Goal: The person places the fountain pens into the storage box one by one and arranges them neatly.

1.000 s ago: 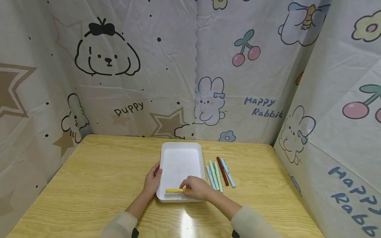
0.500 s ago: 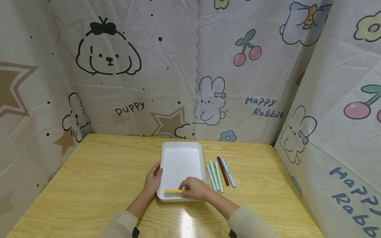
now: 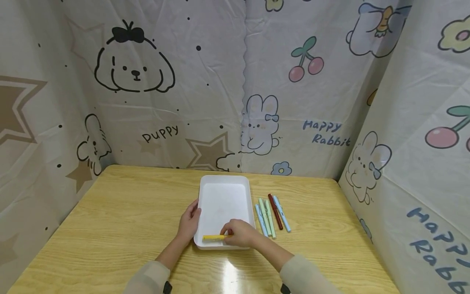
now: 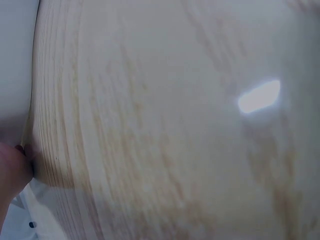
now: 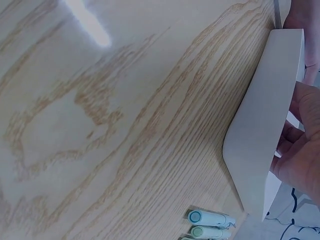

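A white rectangular tray lies lengthwise on the wooden table. My left hand grips its left side, with the thumb at the rim. Inside the near end of the tray, my right hand pinches a yellow pen by its right part. The pen lies crosswise, close over the tray floor, its right end hidden by the fingers. In the right wrist view, the tray's outer wall hides the pen and part of the right hand.
To the tray's right lie several pens side by side: a light blue pen, green pens, a dark red pen and another blue pen. A printed cloth encloses the table at the back and sides.
My right hand has shifted the yellow pen slightly toward the tray's near end. The left hand and the tray stay in place.
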Tool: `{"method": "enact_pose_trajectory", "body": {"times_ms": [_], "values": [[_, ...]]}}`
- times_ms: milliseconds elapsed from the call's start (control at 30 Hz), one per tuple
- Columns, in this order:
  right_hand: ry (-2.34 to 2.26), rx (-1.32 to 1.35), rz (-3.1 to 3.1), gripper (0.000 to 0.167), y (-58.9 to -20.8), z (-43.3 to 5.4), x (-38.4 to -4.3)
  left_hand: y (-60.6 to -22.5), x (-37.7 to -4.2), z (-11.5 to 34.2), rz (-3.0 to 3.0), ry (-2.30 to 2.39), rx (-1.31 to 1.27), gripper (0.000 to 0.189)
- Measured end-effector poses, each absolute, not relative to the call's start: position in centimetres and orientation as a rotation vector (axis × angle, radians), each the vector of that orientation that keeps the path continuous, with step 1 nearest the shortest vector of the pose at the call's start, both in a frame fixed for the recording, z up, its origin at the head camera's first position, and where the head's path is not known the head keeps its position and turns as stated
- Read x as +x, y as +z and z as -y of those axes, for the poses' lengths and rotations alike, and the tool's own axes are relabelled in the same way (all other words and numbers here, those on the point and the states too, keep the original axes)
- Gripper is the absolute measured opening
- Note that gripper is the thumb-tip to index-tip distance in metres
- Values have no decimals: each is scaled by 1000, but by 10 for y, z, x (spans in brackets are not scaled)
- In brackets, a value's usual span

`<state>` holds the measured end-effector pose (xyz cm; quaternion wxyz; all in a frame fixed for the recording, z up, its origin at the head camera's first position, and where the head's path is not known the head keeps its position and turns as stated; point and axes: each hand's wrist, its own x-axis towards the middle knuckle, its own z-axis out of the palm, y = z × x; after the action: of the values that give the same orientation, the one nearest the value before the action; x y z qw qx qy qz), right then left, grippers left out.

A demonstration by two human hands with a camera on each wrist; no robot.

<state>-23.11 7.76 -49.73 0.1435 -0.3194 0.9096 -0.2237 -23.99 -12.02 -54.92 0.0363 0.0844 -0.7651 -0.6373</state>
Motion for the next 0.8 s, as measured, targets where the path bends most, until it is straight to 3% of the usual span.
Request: {"method": "enact_pose_trajectory", "body": {"times_ms": [800], "values": [[-605, -895, -2671, 14, -498, -74, -226, -549, -240, 120, 2346, -1951, 269, 44]]}}
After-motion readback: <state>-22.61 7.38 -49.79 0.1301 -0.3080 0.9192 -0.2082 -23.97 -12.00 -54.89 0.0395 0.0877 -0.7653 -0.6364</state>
